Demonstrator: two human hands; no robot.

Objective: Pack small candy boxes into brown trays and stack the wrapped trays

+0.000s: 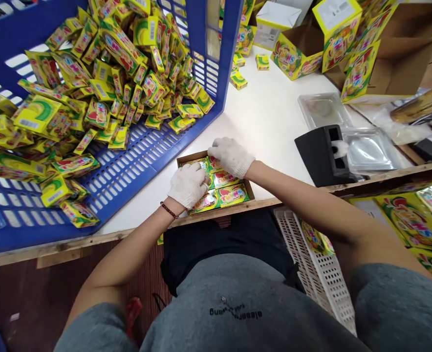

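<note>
"The left hand (pixel 187 186) — what's it doing?"

"It's in a white knit glove, with a beaded bracelet (pixel 169 210) at the wrist. The fingers are curled narrow and pressed down on the packets (pixel 232 195) in a shallow cardboard tray (pixel 192 159). It's touching them, but I can't tell whether it's gripping one."

"And the right hand (pixel 231 157)?"

"Same glove, fingers close together, resting on the far end of the tray and over the packets there. I can't tell whether that one holds anything either."

"So where are the packets, relative to the hands?"

"Directly beneath both. They lie flat in the tray, side by side, with the nearest ones showing just past the left hand's fingertips."

"What's around the tray?"

"It sits on a white table (pixel 267 107), near the front edge and just beside a blue plastic crate (pixel 135 156) heaped with loose yellow boxes (pixel 91 83). Beyond it, toward the upper right, stand open yellow cartons (pixel 296 58)."

"Anything else?"

"To the right, a black holder (pixel 324 156) stands beside clear plastic trays (pixel 370 149). Below the table edge — a white perforated crate (pixel 311 264), next to the person's grey shorts (pixel 238 303)."
</note>
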